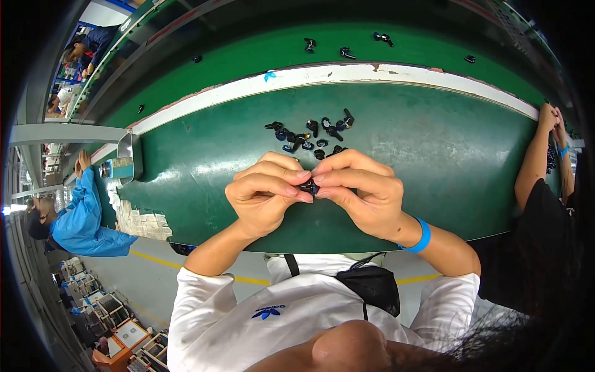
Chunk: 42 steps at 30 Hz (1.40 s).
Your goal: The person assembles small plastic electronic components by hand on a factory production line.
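Observation:
Between the fingertips of both hands, over the near middle of the green table (204, 155), is a small glossy black piece (308, 185) that looks like an earbud. My left hand (263, 192) pinches it from one side with thumb and fingers. From the other side my right hand (365, 189), with a blue band on its wrist, grips it the same way. The fingertips cover most of the piece. Just beyond them lies a loose cluster of black stemmed earbud pieces (312, 127), some showing bluish or gold parts.
A white rail (347, 72) borders the table's far side. Past it runs a green belt (254, 53) with scattered black earbud pieces (347, 54). At the left stand a metal tray (137, 155) and a person in blue (80, 217). Another person's arm (532, 161) reaches in at the right.

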Available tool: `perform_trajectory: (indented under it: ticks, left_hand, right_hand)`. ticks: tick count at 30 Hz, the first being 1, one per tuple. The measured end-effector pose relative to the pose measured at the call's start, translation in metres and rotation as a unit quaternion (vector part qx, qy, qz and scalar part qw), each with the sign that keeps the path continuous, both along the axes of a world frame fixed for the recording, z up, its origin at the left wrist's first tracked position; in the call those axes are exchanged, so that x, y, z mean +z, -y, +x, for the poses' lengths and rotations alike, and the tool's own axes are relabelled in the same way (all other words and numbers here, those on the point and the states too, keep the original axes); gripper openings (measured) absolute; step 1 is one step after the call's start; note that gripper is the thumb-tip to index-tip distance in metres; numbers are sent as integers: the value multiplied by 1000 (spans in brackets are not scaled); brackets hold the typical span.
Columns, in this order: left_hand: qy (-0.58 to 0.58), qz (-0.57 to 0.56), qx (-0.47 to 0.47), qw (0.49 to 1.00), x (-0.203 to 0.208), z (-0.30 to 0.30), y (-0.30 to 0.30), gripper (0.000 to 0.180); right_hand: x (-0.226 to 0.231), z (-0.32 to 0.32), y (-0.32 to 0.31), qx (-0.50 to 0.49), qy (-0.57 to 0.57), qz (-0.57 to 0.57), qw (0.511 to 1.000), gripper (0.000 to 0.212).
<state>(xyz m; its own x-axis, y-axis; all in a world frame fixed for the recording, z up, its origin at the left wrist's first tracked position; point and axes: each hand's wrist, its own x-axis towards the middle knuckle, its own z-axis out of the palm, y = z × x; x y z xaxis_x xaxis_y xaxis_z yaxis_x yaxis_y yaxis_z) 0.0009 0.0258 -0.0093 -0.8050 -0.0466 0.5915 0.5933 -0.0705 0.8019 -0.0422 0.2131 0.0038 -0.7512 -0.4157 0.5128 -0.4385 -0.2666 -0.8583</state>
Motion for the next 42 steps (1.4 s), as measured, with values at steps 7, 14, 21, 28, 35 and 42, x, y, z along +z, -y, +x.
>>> perform_trajectory:
  ticks: [7, 14, 21, 28, 35, 42]
  left_hand:
    - [-25, 17, -12, 999, 1, -3, -2, 25]
    - [-15, 17, -48, 999, 3, -2, 3, 25]
    - [-29, 6, -40, 999, 5, -2, 1, 23]
    - [-52, -33, -33, 998, 7, -4, 6, 17]
    - [-53, -74, -33, 995, 15, -3, 9, 19]
    - [-61, -76, -46, 994, 16, -2, 9, 20]
  right_hand:
    - [2, 0, -1, -8, -35, 4, 999, 18]
    - [0, 1, -1, 13, -15, -10, 1000, 19]
    - [0, 0, -1, 11, -21, -19, 1000, 20]
    - [3, -3, -2, 34, -12, -18, 999, 20]
    - [0, -1, -4, 56, -6, -17, 998, 21]
    - [-3, 1, -5, 76, 1, -34, 997, 21]
